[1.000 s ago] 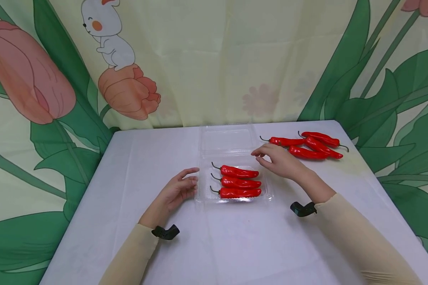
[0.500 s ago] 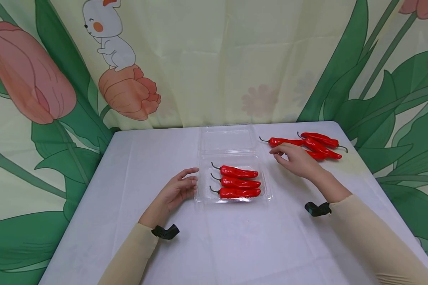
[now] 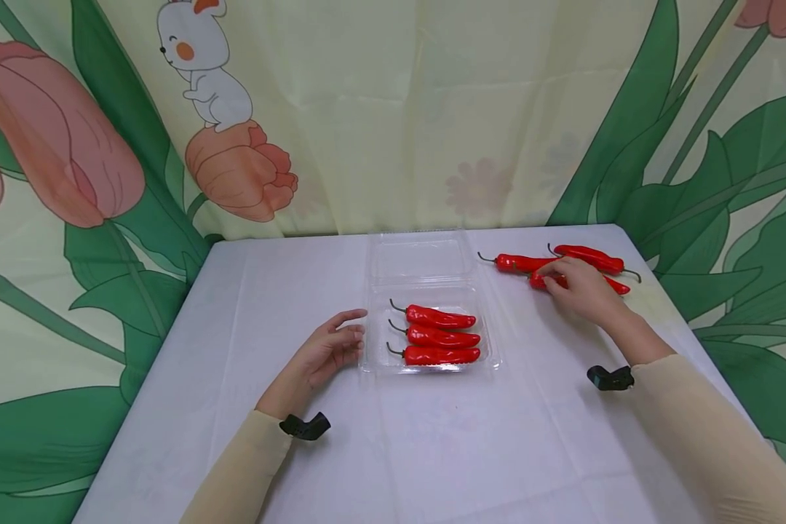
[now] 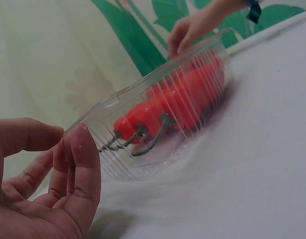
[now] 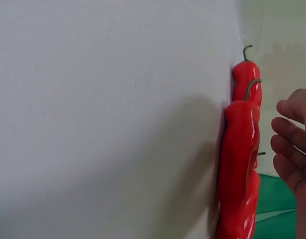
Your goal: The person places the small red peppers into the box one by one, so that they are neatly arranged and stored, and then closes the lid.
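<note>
An unlidded clear plastic clamshell box [image 3: 375,356] holds three red chili peppers [image 3: 440,335] in a row, stems to the left. At its left side is my left hand [image 3: 321,353], fingers loosely bent, with fingertips [image 4: 84,142] right at the box's rim in the left wrist view. My right hand [image 3: 579,290] reaches over the pile of loose red chili peppers [image 3: 517,263] at the back right. Its thumb and forefinger overlap the nearest pepper in the head view, while the right wrist view shows the fingers [image 5: 287,130] bent and spread just beside the peppers [image 5: 237,144].
The box's transparent lid [image 3: 419,258] lies folded back toward the far table edge. A white cloth covers the table [image 3: 432,444]. Behind stands a curtain [image 3: 367,109] printed with tulips and a rabbit. Each wrist wears a small black camera [image 3: 304,426].
My right hand has moved right from beside the box to the loose peppers, now covering part of the pile. My left hand and the peppers in the box have stayed put.
</note>
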Motion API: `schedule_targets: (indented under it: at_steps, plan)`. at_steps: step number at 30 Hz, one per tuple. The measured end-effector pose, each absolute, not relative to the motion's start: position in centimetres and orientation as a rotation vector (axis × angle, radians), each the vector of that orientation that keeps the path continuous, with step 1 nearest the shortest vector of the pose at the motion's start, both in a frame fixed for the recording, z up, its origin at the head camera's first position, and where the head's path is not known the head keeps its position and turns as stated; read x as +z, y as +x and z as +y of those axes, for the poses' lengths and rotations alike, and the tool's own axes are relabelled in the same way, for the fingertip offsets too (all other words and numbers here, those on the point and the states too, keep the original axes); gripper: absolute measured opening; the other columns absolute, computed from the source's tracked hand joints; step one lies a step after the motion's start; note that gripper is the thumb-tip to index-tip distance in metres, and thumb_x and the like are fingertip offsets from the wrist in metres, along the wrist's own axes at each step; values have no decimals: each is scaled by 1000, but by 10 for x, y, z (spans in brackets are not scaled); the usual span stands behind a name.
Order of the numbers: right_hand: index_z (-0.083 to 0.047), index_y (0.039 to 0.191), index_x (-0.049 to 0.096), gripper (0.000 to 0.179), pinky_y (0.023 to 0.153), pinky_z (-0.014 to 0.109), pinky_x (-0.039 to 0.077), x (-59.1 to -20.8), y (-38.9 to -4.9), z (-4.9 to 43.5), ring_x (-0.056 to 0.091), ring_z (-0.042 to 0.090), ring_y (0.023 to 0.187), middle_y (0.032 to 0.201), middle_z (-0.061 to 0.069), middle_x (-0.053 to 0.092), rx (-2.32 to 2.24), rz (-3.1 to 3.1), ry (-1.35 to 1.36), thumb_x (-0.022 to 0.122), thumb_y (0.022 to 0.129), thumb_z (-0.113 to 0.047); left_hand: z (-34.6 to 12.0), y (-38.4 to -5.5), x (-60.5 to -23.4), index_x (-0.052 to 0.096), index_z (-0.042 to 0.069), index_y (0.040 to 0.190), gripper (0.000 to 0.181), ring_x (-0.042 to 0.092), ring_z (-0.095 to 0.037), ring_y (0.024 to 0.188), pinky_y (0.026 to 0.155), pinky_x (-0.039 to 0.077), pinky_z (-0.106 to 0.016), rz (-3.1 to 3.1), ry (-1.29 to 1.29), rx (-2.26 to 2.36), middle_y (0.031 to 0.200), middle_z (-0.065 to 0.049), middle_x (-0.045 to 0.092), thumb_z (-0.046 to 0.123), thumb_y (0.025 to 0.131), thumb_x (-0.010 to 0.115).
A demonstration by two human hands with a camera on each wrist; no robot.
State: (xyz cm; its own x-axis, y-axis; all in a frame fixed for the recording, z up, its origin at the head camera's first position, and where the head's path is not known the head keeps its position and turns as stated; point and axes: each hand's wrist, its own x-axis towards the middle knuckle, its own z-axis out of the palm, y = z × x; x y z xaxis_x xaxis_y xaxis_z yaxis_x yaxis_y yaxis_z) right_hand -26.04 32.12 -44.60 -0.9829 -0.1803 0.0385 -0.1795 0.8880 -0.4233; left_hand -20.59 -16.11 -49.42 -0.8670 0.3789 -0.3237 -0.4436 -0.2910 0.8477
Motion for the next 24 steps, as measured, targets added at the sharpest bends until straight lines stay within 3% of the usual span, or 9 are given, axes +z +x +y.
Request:
schedule_targets:
  at_steps: [11,24]
  plan:
    - [3,136,57,50,95,68,51,-461,-267,351,41,53,130,139,33,49,-686,3019,-199,74,91,-10,-160,-205,-495,41,6,149,53,64,-12,77,71,59,-24,1479,-87,2170,100,-2,63,-3,99,57]
    - [-1,138,56,60,93,63,56,-465,-269,357,49,49,125,135,29,57,-721,2964,-148,81,86,-16,-153,-206,-494,39,4,150,54,63,-12,78,72,59,-24,1447,-63,2178,101,-2,62,-3,99,56]
